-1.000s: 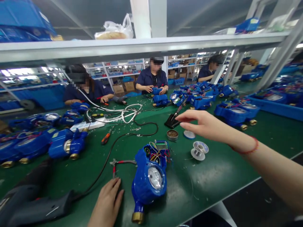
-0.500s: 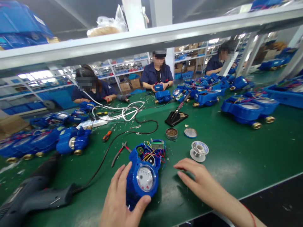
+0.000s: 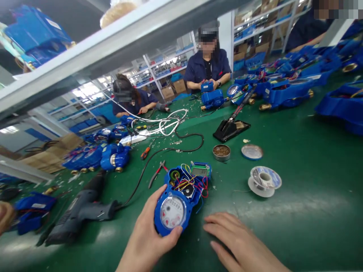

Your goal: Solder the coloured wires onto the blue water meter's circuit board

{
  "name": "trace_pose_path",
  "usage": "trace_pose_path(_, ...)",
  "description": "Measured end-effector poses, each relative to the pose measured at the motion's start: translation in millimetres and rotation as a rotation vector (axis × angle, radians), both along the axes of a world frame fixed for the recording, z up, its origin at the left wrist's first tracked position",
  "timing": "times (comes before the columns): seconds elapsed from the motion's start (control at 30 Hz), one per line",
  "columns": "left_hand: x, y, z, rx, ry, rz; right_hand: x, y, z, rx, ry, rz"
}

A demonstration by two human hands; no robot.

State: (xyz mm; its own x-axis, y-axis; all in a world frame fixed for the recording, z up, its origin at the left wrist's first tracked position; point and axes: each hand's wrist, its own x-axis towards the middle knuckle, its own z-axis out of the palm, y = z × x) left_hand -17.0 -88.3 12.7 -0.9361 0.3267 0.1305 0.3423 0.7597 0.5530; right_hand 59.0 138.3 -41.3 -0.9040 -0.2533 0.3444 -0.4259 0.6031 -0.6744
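Across a green counter [image 3: 312, 211], a power tool [image 3: 82, 207] lies left of a blue meter [image 3: 172, 211]. The left hand [image 3: 150, 232] has its grip clasped round the meter's near part; the right hand [image 3: 236, 236], nearby, has its grip loosely parted and vacant. Beyond sit a spool [image 3: 263, 184] and pliers [image 3: 155, 176]; wires [image 3: 185, 183] show in the meter's far end.

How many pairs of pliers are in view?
1: red-handled pliers on the table, beside the blue meter held by the left hand; clutter may hide others.

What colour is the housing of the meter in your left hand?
The meter housing in the left hand is blue, best seen in the head view.
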Motion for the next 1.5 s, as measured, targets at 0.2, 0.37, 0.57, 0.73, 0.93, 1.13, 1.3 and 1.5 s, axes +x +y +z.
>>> trace_pose_path(0.2,-18,-27,5.8,0.038,-0.186,-0.193,-2,30,5.2,0.093,0.337,-0.138)
trace_pose_path(0.37,-17,-33,6.9,0.081,-0.360,-0.160,-7,50,5.3,0.154,0.365,-0.262)
trace_pose_path(0.57,-13,-41,12.0,-0.129,-0.107,-0.250,-13,42,5.8,0.161,0.318,-0.225)
trace_pose_path(0.73,-7,-32,24.0,-0.177,0.091,-0.236,-28,29,27.5,-0.001,0.289,-0.241)
trace_pose_path(0.93,-9,-19,18.8,-0.149,0.220,-0.200,-59,-8,43.9,-0.222,0.155,-0.193)
trace_pose_path(1.13,-12,-21,7.2,-0.113,0.221,-0.195,-72,-36,35.4,-0.064,0.115,-0.274)
trace_pose_path(1.3,-17,-24,-1.7,-0.126,0.224,-0.227,-80,-44,33.8,-0.032,0.172,-0.301)
trace_pose_path(1.5,-20,-27,-8.1,-0.083,0.233,-0.257,-86,-46,33.8,-0.040,0.242,-0.260)
